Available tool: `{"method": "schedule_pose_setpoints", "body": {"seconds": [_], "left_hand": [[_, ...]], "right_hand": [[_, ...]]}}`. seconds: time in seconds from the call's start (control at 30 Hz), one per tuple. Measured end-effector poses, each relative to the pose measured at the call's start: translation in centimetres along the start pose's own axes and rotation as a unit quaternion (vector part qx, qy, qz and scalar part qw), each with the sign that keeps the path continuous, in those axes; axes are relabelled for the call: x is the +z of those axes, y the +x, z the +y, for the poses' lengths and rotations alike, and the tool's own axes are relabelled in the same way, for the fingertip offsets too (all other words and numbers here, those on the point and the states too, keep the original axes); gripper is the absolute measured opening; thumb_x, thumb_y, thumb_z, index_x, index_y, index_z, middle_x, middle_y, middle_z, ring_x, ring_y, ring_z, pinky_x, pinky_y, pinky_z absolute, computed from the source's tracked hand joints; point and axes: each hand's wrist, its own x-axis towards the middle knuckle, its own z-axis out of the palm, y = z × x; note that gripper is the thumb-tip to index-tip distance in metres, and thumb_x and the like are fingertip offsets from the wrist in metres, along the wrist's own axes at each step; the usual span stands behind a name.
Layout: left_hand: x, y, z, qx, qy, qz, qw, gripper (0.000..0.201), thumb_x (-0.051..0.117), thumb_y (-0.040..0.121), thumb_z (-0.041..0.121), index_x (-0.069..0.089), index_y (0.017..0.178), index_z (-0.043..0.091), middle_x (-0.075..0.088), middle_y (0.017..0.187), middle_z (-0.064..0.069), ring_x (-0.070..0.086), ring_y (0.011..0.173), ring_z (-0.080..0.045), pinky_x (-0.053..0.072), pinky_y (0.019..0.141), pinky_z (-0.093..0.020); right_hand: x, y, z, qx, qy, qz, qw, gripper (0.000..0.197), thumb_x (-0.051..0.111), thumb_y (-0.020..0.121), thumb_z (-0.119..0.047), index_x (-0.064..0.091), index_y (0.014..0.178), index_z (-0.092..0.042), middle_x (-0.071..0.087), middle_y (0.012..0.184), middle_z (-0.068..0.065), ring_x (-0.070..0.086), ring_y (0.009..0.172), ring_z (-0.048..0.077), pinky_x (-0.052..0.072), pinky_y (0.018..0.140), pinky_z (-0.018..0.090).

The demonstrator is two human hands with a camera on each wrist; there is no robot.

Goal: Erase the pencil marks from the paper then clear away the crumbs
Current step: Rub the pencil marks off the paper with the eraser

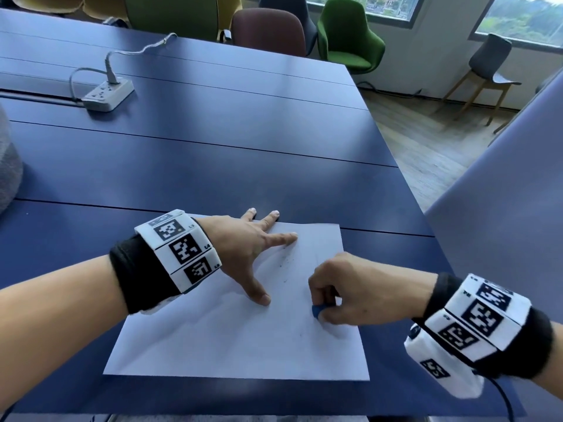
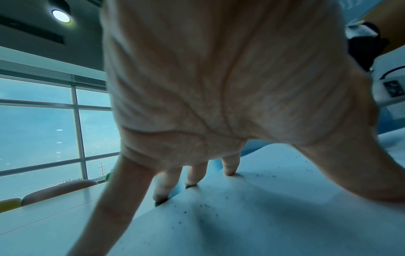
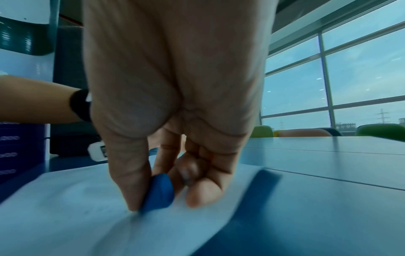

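Observation:
A white sheet of paper [image 1: 231,339] lies on the blue table [image 1: 213,147] near its front edge. My left hand [image 1: 259,248] is spread flat on the paper's upper left part, fingers straight, pressing it down. My right hand [image 1: 338,290] pinches a small blue eraser [image 1: 316,310] between thumb and fingers and holds its tip on the paper near the right side. The eraser [image 3: 158,192] touches the sheet [image 3: 65,216] in the right wrist view. Dark crumbs [image 2: 203,206] are scattered on the paper [image 2: 263,216] under and beside my left hand [image 2: 219,86]. Faint grey specks [image 1: 285,261] lie between the hands.
A white power strip [image 1: 108,94] with its cable sits at the table's far left. Coloured chairs [image 1: 347,35] stand behind the table. The table's right edge drops to a wooden floor [image 1: 426,141]. A grey object [image 1: 9,166] shows at the left border.

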Motion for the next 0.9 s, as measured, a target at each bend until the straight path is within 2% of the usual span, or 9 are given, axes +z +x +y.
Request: {"method": "schedule_pose_setpoints", "body": {"seconds": [0.1,0.27,0.43,0.5,0.57,0.63,0.7,0.8,0.9], "left_hand": [[0.0,-0.1,0.0,-0.002,0.001,-0.002,1.0,0.121,0.07,0.063,0.077,-0.013,0.148,0.054,-0.025,0.161,0.007,-0.009,0.15,-0.031,0.027,0.113,-0.054],[-0.1,-0.1,0.1,-0.002,0.0,-0.001,1.0,0.121,0.07,0.064,0.077,-0.012,0.149,0.053,-0.024,0.161,0.007,-0.009,0.151,-0.03,0.03,0.113,-0.053],[-0.3,-0.4,0.3,-0.001,-0.003,-0.001,1.0,0.12,0.072,0.064,0.075,-0.01,0.15,0.052,-0.022,0.162,0.007,-0.008,0.151,-0.029,0.032,0.112,-0.052],[-0.5,-0.5,0.4,0.0,0.003,-0.001,1.0,0.121,0.074,0.063,0.073,-0.006,0.151,0.05,-0.021,0.162,0.005,-0.003,0.151,-0.031,0.035,0.111,-0.052],[-0.9,-0.5,0.7,0.003,0.015,0.001,1.0,0.122,0.076,0.062,0.073,-0.002,0.152,0.046,-0.021,0.163,0.002,0.003,0.15,-0.034,0.039,0.108,-0.05],[-1.3,-0.3,1.1,0.007,0.029,-0.002,1.0,0.123,0.078,0.062,0.07,0.002,0.153,0.039,-0.023,0.162,0.0,0.005,0.15,-0.037,0.041,0.106,-0.049],[-1.6,0.0,1.5,0.012,0.033,-0.011,0.999,0.124,0.08,0.063,0.066,0.003,0.154,0.031,-0.024,0.162,0.0,0.004,0.15,-0.037,0.041,0.106,-0.049],[-1.8,0.3,1.8,0.016,0.036,-0.022,0.999,0.13,0.081,0.064,0.063,-0.002,0.155,0.025,-0.019,0.163,0.002,0.004,0.15,-0.036,0.038,0.107,-0.049],[-1.7,0.5,1.8,0.015,0.045,-0.03,0.998,0.132,0.079,0.066,0.065,-0.01,0.156,0.026,-0.018,0.163,0.003,0.003,0.15,-0.035,0.035,0.108,-0.049]], "right_hand": [[0.9,-0.7,-1.3,-0.018,-0.004,-0.053,0.998,0.006,0.063,0.079,-0.018,0.065,0.077,-0.013,0.067,0.077,0.002,0.057,0.064,0.015,0.052,0.06,0.032],[-0.2,0.2,0.0,0.013,-0.011,0.015,1.0,0.007,0.064,0.078,-0.02,0.065,0.076,-0.014,0.067,0.072,0.001,0.055,0.061,0.014,0.05,0.058,0.028],[0.0,-0.1,-0.7,0.003,-0.028,-0.028,0.999,0.007,0.063,0.079,-0.021,0.066,0.077,-0.016,0.067,0.074,-0.001,0.056,0.062,0.013,0.049,0.058,0.026],[-1.4,0.9,0.6,0.022,-0.054,0.028,0.998,0.007,0.063,0.079,-0.023,0.069,0.081,-0.019,0.069,0.076,-0.004,0.058,0.065,0.01,0.049,0.061,0.022],[-2.8,1.9,2.3,0.042,-0.053,0.097,0.993,0.006,0.064,0.079,-0.022,0.07,0.081,-0.022,0.069,0.077,-0.006,0.057,0.065,0.006,0.044,0.059,0.015],[-3.5,2.8,3.5,0.052,-0.052,0.129,0.989,0.006,0.064,0.079,-0.021,0.07,0.08,-0.022,0.069,0.075,-0.005,0.056,0.064,0.005,0.04,0.06,0.011],[-3.7,3.6,3.8,0.049,-0.053,0.132,0.989,0.007,0.064,0.078,-0.02,0.071,0.08,-0.021,0.068,0.074,-0.004,0.056,0.066,0.006,0.045,0.063,0.017],[-3.8,4.5,3.7,0.04,-0.074,0.145,0.986,0.006,0.064,0.078,-0.021,0.07,0.079,-0.02,0.065,0.074,-0.006,0.056,0.071,0.01,0.052,0.072,0.034],[-3.9,4.8,4.1,0.041,-0.086,0.157,0.983,0.005,0.064,0.077,-0.019,0.069,0.078,-0.018,0.061,0.078,-0.006,0.052,0.074,0.011,0.051,0.075,0.038]]}}
